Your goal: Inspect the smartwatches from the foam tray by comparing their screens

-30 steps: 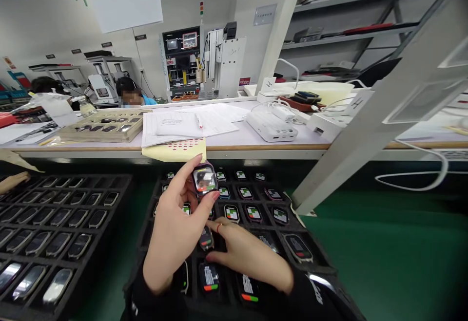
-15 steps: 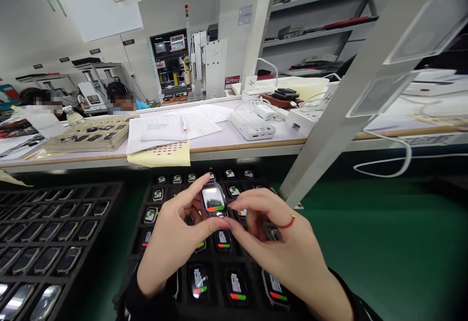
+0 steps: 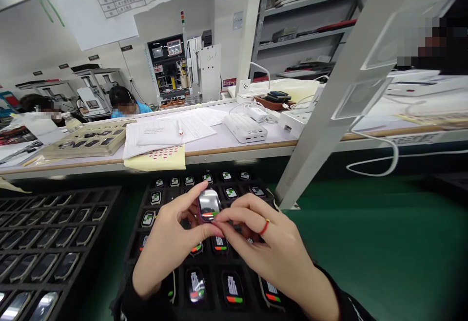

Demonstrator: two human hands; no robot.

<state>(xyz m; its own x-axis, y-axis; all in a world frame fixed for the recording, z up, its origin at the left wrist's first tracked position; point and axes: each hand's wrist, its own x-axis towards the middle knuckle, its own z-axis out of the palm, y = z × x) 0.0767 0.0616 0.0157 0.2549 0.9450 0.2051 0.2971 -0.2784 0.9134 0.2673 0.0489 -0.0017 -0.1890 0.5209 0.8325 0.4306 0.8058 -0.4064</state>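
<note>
A smartwatch body without a strap (image 3: 209, 201) is raised above a black foam tray (image 3: 212, 262), its screen lit with a red and green bar at the bottom. My left hand (image 3: 170, 236) grips it by the edges, index finger at the top and thumb near the bottom. The bent fingers of my right hand (image 3: 272, 245), a red ring on one, close at the watch's lower right corner, a fingertip over the bar. Below lie several lit watches (image 3: 233, 287), each in its own slot, some showing white text, others green patterns. My hands hide the tray's middle slots.
Another black tray (image 3: 78, 248) with dark-screened watches lies at left. Beyond, a bench edge (image 3: 234, 151) carries papers (image 3: 161, 133), a white charger box (image 3: 244, 127) and a beige tray (image 3: 120, 143). A slanted metal post (image 3: 318, 102) stands right. People sit in the background.
My right hand has moved left, bringing its fingertip from the watch's right side onto the lower corner of the screen. The watch stays in my left hand. The view has shifted slightly.
</note>
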